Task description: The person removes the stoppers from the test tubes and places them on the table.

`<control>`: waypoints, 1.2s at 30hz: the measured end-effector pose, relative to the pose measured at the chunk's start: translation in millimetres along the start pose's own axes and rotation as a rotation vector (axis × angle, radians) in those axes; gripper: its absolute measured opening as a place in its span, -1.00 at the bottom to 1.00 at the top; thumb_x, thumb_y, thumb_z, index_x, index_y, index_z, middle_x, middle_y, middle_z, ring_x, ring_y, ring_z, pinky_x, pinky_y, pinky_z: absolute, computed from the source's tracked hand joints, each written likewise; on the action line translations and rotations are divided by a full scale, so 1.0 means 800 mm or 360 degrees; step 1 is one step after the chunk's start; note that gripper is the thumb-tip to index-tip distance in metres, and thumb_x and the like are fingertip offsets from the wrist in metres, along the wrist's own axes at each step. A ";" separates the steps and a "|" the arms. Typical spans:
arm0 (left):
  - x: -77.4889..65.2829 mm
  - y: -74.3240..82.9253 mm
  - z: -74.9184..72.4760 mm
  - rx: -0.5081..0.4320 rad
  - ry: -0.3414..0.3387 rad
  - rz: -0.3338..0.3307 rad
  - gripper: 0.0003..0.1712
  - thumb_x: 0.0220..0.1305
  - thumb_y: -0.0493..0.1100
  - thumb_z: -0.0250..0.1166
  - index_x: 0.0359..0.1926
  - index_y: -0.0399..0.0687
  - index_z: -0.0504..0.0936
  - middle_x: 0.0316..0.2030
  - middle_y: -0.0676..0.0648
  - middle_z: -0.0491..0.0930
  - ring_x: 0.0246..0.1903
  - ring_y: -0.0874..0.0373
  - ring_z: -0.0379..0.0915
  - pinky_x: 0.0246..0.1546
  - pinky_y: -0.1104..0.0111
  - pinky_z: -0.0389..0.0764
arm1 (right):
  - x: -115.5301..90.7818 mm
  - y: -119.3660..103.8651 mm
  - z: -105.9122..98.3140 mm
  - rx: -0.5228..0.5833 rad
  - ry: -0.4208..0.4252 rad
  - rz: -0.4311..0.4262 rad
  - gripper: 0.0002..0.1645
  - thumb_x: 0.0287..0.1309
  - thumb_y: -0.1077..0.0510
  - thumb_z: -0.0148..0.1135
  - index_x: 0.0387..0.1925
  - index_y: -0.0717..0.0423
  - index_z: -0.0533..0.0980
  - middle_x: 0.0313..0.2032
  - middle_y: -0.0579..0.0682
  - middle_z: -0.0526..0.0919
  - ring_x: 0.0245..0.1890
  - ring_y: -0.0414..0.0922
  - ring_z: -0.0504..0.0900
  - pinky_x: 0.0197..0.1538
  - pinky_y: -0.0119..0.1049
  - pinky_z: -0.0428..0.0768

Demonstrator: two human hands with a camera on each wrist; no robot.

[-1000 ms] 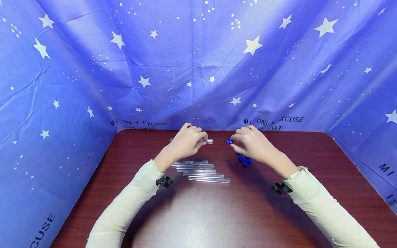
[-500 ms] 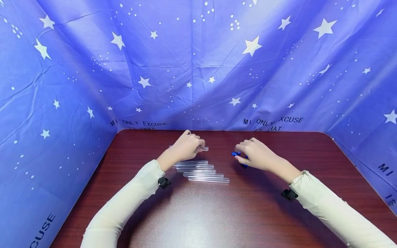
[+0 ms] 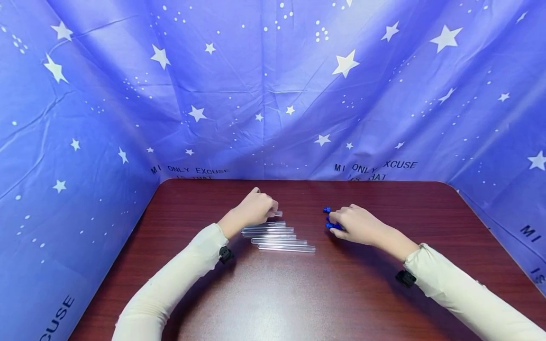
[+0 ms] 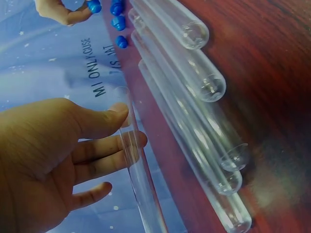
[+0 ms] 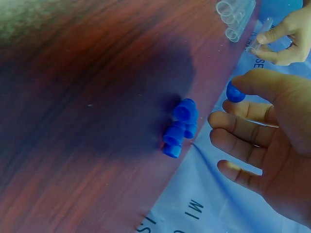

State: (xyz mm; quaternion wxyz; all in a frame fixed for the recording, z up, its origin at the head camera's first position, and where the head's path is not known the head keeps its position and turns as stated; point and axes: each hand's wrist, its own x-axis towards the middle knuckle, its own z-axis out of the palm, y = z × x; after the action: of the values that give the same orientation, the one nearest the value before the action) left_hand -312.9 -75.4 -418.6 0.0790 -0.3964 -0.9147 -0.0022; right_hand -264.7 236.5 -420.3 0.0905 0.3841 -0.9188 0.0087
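My left hand pinches a clear test tube between thumb and fingers, above the table. In the head view only the tube's open end shows past the fingers. Just in front of that hand, several more clear test tubes lie side by side, their rounded ends to the left. My right hand holds a small blue cap between thumb and index finger; its other fingers are loosely spread. Beside it, several blue caps sit clustered on the table, partly hidden by the hand in the head view.
The dark red wooden table reaches back to a blue star-patterned cloth, which hangs behind it and along both sides. Both wrists carry small black cameras, and light sleeves cover the arms.
Both hands have come down and nearer to the person, the left with its test tube, the right with its blue cap. The right hand has also shifted to the right.
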 end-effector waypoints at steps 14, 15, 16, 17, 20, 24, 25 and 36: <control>0.002 0.000 0.017 -0.0039 -0.0086 -0.0007 -0.85 0.22 -0.10 0.44 -0.49 0.11 0.70 -0.44 0.09 0.76 -0.38 0.16 0.67 -0.25 0.19 0.41 | -0.018 0.003 0.017 -0.0046 -0.0056 0.0037 -0.64 0.10 0.07 0.46 -0.57 -0.08 0.40 -0.63 -0.24 0.31 -0.57 -0.29 0.26 -0.38 -0.30 0.26; 0.002 0.000 0.018 -0.0046 -0.0091 -0.0008 -0.85 0.23 -0.10 0.44 -0.49 0.11 0.70 -0.44 0.09 0.76 -0.38 0.16 0.67 -0.24 0.19 0.41 | -0.019 0.003 0.017 -0.0051 -0.0047 0.0030 -0.65 0.10 0.08 0.46 -0.57 -0.08 0.40 -0.63 -0.24 0.33 -0.57 -0.29 0.28 -0.39 -0.30 0.26; 0.002 0.000 0.019 -0.0051 -0.0096 -0.0009 -0.85 0.23 -0.11 0.44 -0.49 0.11 0.70 -0.44 0.09 0.76 -0.38 0.17 0.67 -0.23 0.19 0.42 | -0.020 0.003 0.018 -0.0058 -0.0038 0.0026 -0.65 0.09 0.08 0.46 -0.57 -0.08 0.41 -0.62 -0.24 0.34 -0.57 -0.28 0.30 -0.39 -0.30 0.28; 0.002 0.000 0.019 -0.0061 -0.0100 -0.0012 -0.85 0.23 -0.11 0.44 -0.48 0.11 0.71 -0.44 0.09 0.76 -0.38 0.17 0.66 -0.22 0.18 0.43 | -0.020 0.003 0.019 -0.0064 -0.0028 0.0023 -0.65 0.07 0.08 0.47 -0.57 -0.08 0.41 -0.62 -0.23 0.36 -0.57 -0.28 0.31 -0.39 -0.29 0.28; 0.003 0.000 0.021 -0.0070 -0.0114 -0.0019 -0.86 0.24 -0.11 0.43 -0.47 0.11 0.71 -0.44 0.10 0.76 -0.38 0.18 0.65 -0.20 0.17 0.44 | -0.022 0.003 0.022 -0.0085 0.0000 0.0015 -0.65 0.04 0.08 0.48 -0.58 -0.08 0.41 -0.61 -0.23 0.39 -0.58 -0.26 0.35 -0.39 -0.28 0.32; 0.003 0.000 0.023 -0.0071 -0.0119 -0.0015 -0.87 0.24 -0.12 0.43 -0.45 0.11 0.72 -0.42 0.10 0.76 -0.36 0.19 0.65 -0.21 0.18 0.44 | -0.023 0.004 0.027 -0.0113 0.0020 0.0016 -0.65 0.01 0.06 0.49 -0.58 -0.08 0.41 -0.61 -0.23 0.40 -0.58 -0.26 0.36 -0.38 -0.28 0.33; 0.003 0.001 0.023 -0.0070 -0.0116 -0.0011 -0.88 0.24 -0.12 0.43 -0.45 0.11 0.73 -0.41 0.10 0.76 -0.35 0.18 0.66 -0.22 0.18 0.45 | -0.024 0.005 0.028 -0.0121 0.0026 0.0016 -0.65 0.01 0.06 0.49 -0.58 -0.08 0.41 -0.61 -0.23 0.40 -0.58 -0.25 0.36 -0.39 -0.28 0.32; 0.003 -0.001 0.027 -0.0102 -0.0103 -0.0006 -0.92 0.21 -0.14 0.45 -0.43 0.10 0.74 -0.36 0.07 0.76 -0.31 0.16 0.66 -0.22 0.16 0.46 | -0.027 0.005 0.033 -0.0160 0.0098 0.0008 -0.65 -0.02 0.07 0.52 -0.57 -0.07 0.42 -0.61 -0.20 0.47 -0.57 -0.23 0.43 -0.39 -0.29 0.31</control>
State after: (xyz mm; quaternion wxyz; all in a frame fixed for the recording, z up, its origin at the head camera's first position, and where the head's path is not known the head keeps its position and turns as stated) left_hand -318.0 -72.5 -439.4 0.0365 -0.3968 -0.9170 -0.0189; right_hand -256.9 252.4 -449.9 0.1380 0.3762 -0.9159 -0.0254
